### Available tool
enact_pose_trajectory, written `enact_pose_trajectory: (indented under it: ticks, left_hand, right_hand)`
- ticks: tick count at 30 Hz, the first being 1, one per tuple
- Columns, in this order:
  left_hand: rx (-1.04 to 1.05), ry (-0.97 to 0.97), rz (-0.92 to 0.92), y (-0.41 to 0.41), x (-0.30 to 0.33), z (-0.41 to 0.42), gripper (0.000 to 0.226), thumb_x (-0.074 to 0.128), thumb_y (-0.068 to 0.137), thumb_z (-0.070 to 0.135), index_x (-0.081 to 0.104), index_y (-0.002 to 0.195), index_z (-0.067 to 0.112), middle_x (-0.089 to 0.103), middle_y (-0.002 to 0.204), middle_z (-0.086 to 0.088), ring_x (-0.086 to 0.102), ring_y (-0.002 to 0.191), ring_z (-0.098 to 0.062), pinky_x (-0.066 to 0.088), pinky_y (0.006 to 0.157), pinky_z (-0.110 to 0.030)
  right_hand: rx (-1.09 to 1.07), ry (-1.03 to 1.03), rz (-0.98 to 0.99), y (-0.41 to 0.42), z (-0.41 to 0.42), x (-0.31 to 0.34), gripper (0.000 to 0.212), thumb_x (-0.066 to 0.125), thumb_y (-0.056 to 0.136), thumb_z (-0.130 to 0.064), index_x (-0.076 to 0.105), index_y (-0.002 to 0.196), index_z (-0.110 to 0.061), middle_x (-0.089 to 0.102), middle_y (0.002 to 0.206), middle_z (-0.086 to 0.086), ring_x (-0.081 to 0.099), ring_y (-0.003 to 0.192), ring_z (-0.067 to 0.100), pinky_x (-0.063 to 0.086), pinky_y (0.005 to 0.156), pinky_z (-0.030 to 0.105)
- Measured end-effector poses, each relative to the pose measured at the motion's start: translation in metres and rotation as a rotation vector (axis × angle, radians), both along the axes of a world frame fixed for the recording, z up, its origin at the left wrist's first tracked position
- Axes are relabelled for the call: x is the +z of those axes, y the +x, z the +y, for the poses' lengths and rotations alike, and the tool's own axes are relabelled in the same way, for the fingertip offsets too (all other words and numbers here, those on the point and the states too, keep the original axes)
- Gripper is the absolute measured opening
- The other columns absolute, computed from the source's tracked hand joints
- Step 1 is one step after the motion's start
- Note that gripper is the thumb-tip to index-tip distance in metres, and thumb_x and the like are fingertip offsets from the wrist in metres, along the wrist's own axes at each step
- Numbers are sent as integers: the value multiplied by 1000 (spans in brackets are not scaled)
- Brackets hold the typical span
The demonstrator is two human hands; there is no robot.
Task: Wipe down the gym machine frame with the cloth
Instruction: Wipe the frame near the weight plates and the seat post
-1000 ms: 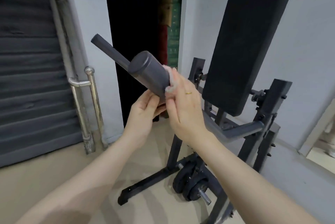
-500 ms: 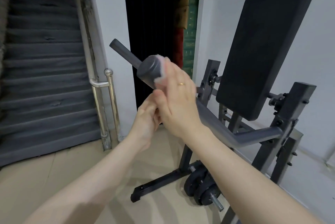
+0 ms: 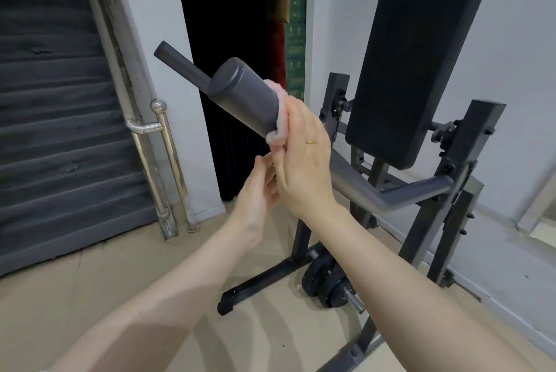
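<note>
Stairs (image 3: 60,119) fill the far left, grey and worn, with a steel handrail (image 3: 144,125) running down beside them to a post on the tan floor (image 3: 90,275). Next comes your left hand (image 3: 258,188), raised under the grey padded arm (image 3: 246,98) of the gym machine frame (image 3: 394,197); its fingertips are hidden behind your other hand, so you cannot tell what, if anything, it holds. Your right hand (image 3: 304,161), with a ring on one finger, has its fingers wrapped round the bar and presses the pink cloth (image 3: 278,119) against the lower end of the padded arm, whose narrower stub points up and left. Behind stands a dark doorway (image 3: 228,40). To the right, the black backrest pad (image 3: 421,55) stands tilted on the frame, weight plates (image 3: 325,284) lying at its foot.
</note>
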State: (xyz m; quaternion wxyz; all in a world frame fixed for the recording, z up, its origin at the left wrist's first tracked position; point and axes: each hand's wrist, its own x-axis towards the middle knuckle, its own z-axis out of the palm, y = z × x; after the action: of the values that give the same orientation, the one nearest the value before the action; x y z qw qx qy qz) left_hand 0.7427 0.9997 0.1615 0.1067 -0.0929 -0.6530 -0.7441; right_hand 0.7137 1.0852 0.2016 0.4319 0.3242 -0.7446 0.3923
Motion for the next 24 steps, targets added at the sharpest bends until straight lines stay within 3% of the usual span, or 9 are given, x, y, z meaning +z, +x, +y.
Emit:
enact_pose_trajectory:
  ticks: [3,5,9,11,13,15,17,20,24]
  left_hand:
    - [0,15,-26,-3,-7,4,42,26,90,59,60,111,46,66,116,14,60,111,-4,49,94,-29]
    - [23,6,-48,-7,-13,7,45,30,82,63,53,115,44,65,116,16,59,112,-4,44,102,-37]
    - [61,-6,-40,-20,-24,28,39,32,85,59,52,116,44,66,111,22,60,110,-2,46,96,-30]
    - [99,-2,-36,-27,-28,45,31,31,95,47,54,114,38,69,104,20,63,103,-6,50,81,-17]
    - [146,11,-49,-31,-34,60,25,33,100,37,54,112,31,71,97,18,64,98,-11,50,72,-13]
    - [151,-11,-41,-30,-40,72,33,36,98,42,46,126,28,66,114,12,61,109,-10,50,83,-20]
    - [179,-21,-56,-30,-45,83,44,41,92,51,38,132,33,57,129,6,56,117,-9,47,95,-30]
    - [303,-17,-76,-35,-55,98,33,53,93,32,38,120,42,56,128,1,53,121,-15,44,98,-33]
    - [310,76,-71,-45,-61,119,42,58,91,21,40,128,26,60,126,-8,59,114,-20,52,89,-32]
  right_hand:
    - [-29,-31,-167,-14,40,-41,59,51,89,1,36,144,-14,46,142,-1,42,130,10,34,110,37]
    - [-81,-65,-345,-22,70,-65,52,52,89,1,43,138,-12,55,129,6,52,119,20,43,100,46]
    - [-74,1,-255,-32,74,-64,61,52,84,2,39,139,-21,53,124,0,46,113,11,41,97,44]
    - [69,58,-214,-32,66,-47,68,50,88,-5,28,144,-36,43,136,-13,40,123,4,33,105,37]
    - [208,131,-154,-40,71,-47,69,49,92,-7,20,149,-33,30,149,-19,31,135,3,26,110,32]
    - [240,175,-146,-53,95,-73,69,51,91,-3,22,150,-23,28,152,-12,30,139,8,25,112,31]
    - [188,160,-319,-64,131,-104,67,54,89,0,27,147,-20,42,143,2,41,132,21,33,109,37]
    - [42,251,-404,-77,162,-124,57,54,89,-3,38,142,-14,54,128,10,50,116,25,41,99,42]
    - [220,267,-372,-72,133,-97,60,45,93,-11,23,148,-23,38,145,1,38,130,21,29,108,41]
